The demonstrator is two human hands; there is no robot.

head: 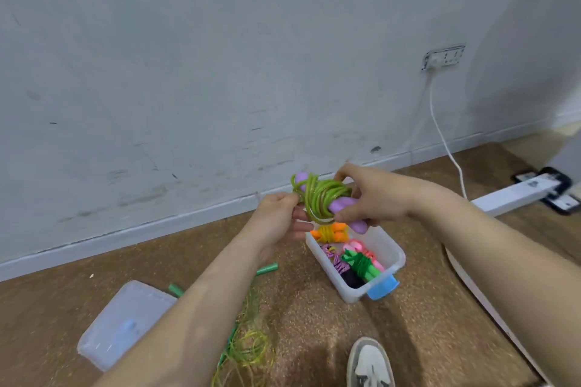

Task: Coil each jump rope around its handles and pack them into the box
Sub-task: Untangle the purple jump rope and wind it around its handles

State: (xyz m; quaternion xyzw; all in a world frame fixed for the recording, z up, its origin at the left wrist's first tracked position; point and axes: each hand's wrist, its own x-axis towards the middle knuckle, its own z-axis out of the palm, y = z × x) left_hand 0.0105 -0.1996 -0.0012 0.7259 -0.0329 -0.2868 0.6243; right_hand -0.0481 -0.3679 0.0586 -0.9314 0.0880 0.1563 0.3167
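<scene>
We are counting six jump ropes: one purple-handled rope (323,200), one loose rope (248,350), and four in one box (391,249): orange bundle (330,232), pink bundle (355,245), green bundle (361,264), striped bundle (339,264). We are also counting one lid (138,301), one shoe (371,364).

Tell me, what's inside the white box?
Coiled jump ropes: an orange rope, pink rope, green rope and purple rope. The held rope covers the box's far end; anything beneath them is hidden.
</scene>
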